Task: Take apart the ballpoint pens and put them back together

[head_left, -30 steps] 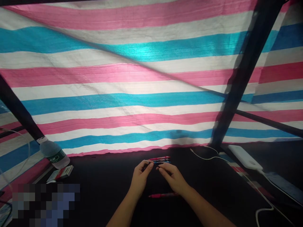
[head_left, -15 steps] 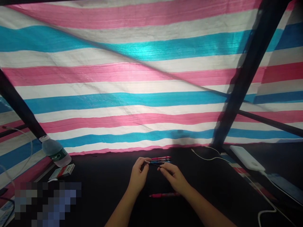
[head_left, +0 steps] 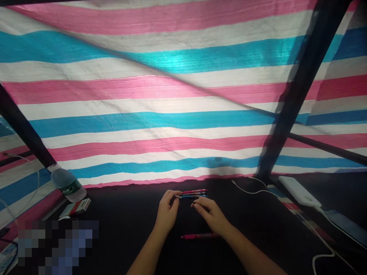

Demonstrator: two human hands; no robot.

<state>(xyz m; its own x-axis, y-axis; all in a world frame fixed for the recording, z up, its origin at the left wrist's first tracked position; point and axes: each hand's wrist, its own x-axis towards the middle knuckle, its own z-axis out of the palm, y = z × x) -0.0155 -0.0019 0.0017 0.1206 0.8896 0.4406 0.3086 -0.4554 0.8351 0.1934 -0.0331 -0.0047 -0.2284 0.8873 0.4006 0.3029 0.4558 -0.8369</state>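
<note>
The left hand (head_left: 166,212) pinches several slim pens (head_left: 192,194) level between thumb and fingers. The right hand (head_left: 210,214) curls close by, its grip hard to tell in the dim light. A pink pen (head_left: 199,236) lies nearer the viewer, between both hands.

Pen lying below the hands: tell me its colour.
The pen is bright pink; it shows best in the head view.

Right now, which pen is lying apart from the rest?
The pink pen, alone on the table, below and between the left hand and right hand. The other pens lie bunched beyond, at the fingertips.
</note>
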